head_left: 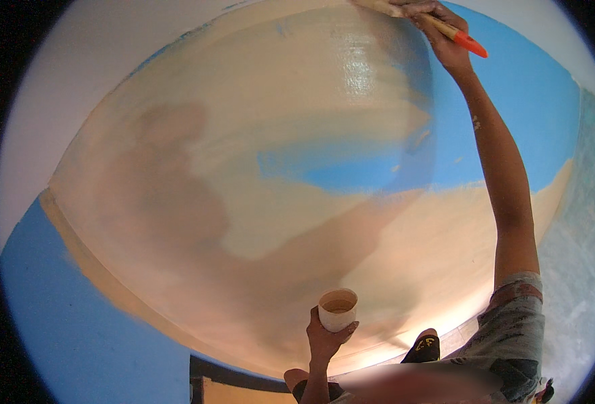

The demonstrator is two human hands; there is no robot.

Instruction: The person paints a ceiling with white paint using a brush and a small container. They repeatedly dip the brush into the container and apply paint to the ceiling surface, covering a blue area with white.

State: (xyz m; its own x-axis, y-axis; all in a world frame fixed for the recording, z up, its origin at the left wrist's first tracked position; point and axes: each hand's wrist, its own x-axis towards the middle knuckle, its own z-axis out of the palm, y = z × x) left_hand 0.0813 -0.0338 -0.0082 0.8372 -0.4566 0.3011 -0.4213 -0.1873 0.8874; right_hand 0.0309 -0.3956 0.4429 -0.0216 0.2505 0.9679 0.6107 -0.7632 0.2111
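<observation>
Closed round a wooden handle — that's the right hand [447, 52] on the brush [445, 30], high at the top edge of the view, fingers wrapped about the middle and the orange tip poking out below toward the right. Down low, the left hand [323, 340] has the white cup [341, 322], thumb and fingers spread round its side and base, mouth tipped toward us, and tan paint [339, 305] showing inside. On handling: the brush looks light and stiff in the handle, best taken along the wood, though those paint-smeared fingers could make it slick. The cup looks light too, perhaps thin-walled, so a low, gentle hold suits it; squeeze or tilt it much and the paint could slop. Now the pose — right arm reaching far up, nearly straight, short grey sleeve [513, 316] at its base; left forearm rising short and steep from the lower edge, the cup in front of the body. Behind it all, the wall [297, 232] shows mostly tan, with a blue patch [361, 168] at its centre. Whether the bristles touch it I can't tell; the brush's far end meets the top rim of the view.
</observation>
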